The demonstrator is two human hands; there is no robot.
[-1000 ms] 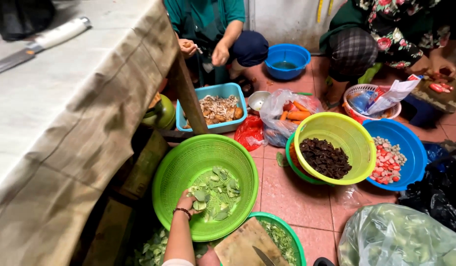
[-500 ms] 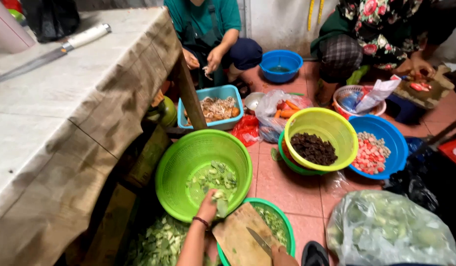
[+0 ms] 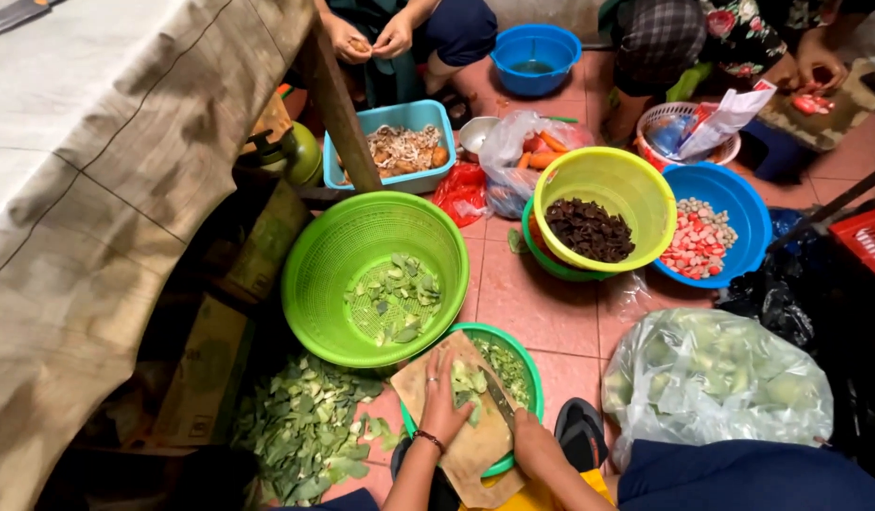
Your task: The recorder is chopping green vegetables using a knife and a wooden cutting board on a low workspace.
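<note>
On the wooden cutting board [image 3: 466, 445], which lay across a small green bowl [image 3: 525, 360], the left hand [image 3: 444, 407] pressed flat with fingers spread over a pile of green vegetable pieces [image 3: 468, 382]. Just right of that pile, the right hand [image 3: 535, 445] was wrapped tight around a knife [image 3: 497, 396], blade down among the pieces. Behind the board stood a big green basket [image 3: 376, 274] holding cut pieces; left of it lay green peelings [image 3: 300, 426] on the floor.
</note>
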